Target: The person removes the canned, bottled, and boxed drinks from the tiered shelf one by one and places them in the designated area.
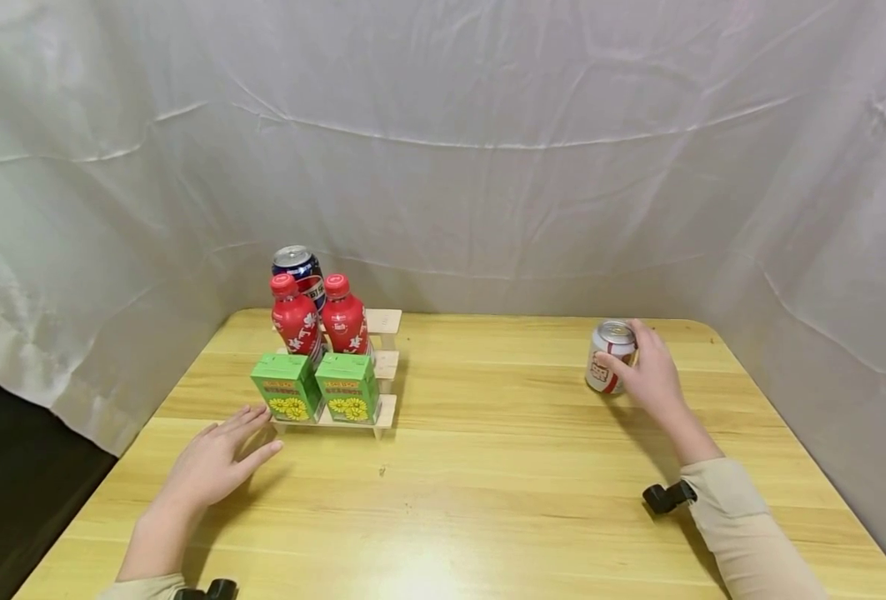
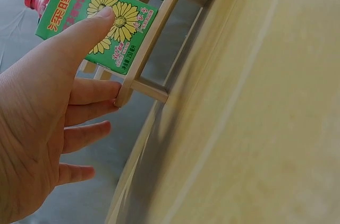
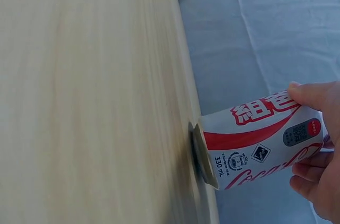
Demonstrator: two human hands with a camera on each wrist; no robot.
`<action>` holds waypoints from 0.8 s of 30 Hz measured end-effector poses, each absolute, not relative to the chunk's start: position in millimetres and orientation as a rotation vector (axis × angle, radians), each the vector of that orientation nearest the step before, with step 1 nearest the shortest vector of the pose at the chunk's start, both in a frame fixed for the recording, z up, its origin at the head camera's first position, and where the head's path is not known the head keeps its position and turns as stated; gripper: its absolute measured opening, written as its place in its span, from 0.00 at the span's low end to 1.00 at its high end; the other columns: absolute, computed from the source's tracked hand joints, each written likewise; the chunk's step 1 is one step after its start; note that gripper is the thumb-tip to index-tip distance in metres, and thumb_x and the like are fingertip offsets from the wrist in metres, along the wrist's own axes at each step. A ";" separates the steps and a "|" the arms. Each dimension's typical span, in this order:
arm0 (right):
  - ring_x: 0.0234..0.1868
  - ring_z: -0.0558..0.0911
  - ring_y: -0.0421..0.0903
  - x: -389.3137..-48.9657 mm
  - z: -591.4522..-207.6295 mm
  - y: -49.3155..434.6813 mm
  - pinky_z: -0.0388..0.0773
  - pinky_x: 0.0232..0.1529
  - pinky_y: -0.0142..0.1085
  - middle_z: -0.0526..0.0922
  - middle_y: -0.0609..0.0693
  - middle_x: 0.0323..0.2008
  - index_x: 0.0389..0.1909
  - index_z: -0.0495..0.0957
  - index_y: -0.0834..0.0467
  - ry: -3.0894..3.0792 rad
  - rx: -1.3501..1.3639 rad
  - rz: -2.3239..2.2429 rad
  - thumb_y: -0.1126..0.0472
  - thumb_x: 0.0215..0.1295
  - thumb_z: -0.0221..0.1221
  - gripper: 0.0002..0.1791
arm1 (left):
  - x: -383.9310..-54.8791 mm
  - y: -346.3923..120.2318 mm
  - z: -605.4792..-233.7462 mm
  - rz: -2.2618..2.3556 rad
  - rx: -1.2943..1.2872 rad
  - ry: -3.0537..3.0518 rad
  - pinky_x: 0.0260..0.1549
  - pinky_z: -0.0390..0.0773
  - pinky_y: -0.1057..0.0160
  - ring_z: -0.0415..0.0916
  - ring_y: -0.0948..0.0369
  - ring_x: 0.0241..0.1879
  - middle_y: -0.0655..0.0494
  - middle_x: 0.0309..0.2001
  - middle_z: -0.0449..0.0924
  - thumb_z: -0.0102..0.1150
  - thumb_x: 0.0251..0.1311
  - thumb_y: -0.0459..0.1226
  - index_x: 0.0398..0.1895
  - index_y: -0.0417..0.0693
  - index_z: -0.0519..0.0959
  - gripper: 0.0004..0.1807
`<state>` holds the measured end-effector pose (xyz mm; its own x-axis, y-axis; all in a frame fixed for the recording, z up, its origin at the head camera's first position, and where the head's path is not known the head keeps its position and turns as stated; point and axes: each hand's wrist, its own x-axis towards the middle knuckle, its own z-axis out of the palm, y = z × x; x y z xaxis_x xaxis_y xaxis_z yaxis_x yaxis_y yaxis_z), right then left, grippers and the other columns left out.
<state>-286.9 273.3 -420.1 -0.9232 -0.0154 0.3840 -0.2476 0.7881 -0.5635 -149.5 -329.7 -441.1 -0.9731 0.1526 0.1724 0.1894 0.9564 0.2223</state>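
Note:
My right hand [image 1: 656, 379] grips a white and red Coca-Cola can [image 1: 600, 371] on the right of the table, thumb on one side and fingers round the other. In the right wrist view the can's base [image 3: 204, 157] is right at the tabletop. At the left, my left hand [image 1: 213, 462] lies with loosely extended fingers by a wooden tiered rack [image 1: 388, 408]. Its fingertips [image 2: 114, 94] are right at the rack's end, while the thumb overlaps a green drink carton [image 2: 103, 27] printed with yellow flowers.
Beside that carton on the lowest tier stands a second green carton [image 1: 348, 387]. Two red bottles [image 1: 296, 321] occupy the middle tier, and a dark blue Pepsi can [image 1: 298, 265] the top one. A grey cloth [image 1: 488, 208] hangs behind the wooden table [image 1: 488, 467].

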 end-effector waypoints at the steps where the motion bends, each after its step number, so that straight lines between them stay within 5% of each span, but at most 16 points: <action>1: 0.58 0.69 0.69 -287.2 -420.3 274.4 0.67 0.57 0.68 0.70 0.72 0.58 0.67 0.60 0.68 -2.619 0.197 0.905 0.51 0.64 0.64 0.39 | -149.3 -329.7 -441.1 -0.361 -0.259 -2.957 0.64 0.61 0.32 0.64 0.40 0.69 0.41 0.69 0.67 0.51 0.65 0.60 0.67 0.42 0.70 0.37; 24: 0.69 0.59 0.71 -282.9 -398.5 280.1 0.58 0.65 0.69 0.58 0.72 0.69 0.73 0.53 0.66 -2.709 0.226 0.837 0.49 0.64 0.62 0.45 | -149.5 -329.1 -439.8 -0.376 -0.259 -2.966 0.65 0.60 0.32 0.63 0.40 0.69 0.41 0.70 0.66 0.50 0.66 0.60 0.68 0.42 0.70 0.37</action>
